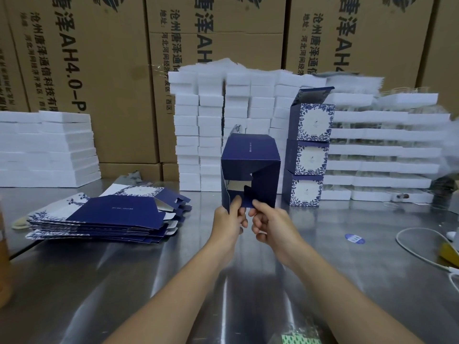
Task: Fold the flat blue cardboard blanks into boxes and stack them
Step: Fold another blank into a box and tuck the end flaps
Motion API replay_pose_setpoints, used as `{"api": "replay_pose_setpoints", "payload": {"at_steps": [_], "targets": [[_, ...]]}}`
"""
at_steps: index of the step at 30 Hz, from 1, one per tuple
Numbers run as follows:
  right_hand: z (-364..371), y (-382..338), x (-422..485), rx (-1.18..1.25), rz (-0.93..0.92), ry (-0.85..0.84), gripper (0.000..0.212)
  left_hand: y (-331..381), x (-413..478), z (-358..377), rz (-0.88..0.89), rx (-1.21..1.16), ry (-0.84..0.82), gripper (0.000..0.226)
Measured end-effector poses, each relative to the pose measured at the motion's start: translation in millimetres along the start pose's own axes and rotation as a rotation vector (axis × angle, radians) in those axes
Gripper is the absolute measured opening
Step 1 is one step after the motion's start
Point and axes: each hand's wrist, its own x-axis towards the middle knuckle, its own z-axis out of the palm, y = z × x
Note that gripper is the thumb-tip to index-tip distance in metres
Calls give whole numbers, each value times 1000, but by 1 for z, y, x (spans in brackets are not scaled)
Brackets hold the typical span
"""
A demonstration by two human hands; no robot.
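Left hand (229,219): pinches the half-folded box's (250,167) lower left edge, mid-frame.
Right hand (269,223): pinches its bottom flap.
Counter (124,281): bare steel lower frame; blanks (104,217) left.

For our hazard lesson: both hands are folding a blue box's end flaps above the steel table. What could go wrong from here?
The flaps pinched by the left hand and right hand look partly tucked; one could crease or spring out. The stack of boxes has its top lid open, so another box may sit crooked.
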Motion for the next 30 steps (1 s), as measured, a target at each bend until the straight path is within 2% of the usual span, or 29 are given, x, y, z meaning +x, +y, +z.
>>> {"api": "replay_pose_setpoints", "payload": {"at_steps": [7,12,17,21,24,26,27,30], "targets": [[-5,0,7,29,-70,228,29,2,1,-3,-9,5,70,43],[-7,3,9,-39,-61,191,29,1,5,-7,51,17,124,45],[-7,2,8,-47,-75,183,26,2,7,-9,9,-15,166,46],[-9,1,10,-38,-82,244,28,5,7,-10,-4,35,77,43],[-16,-3,14,-8,-110,316,30,11,6,-18,-18,141,-145,23],[-22,-5,17,-9,-135,386,32,8,8,-25,-47,171,-273,31],[-24,-5,18,-20,-146,429,32,5,10,-27,-66,151,-282,41],[-31,-5,18,-117,-233,531,33,3,11,-30,-67,35,-118,76]]}}
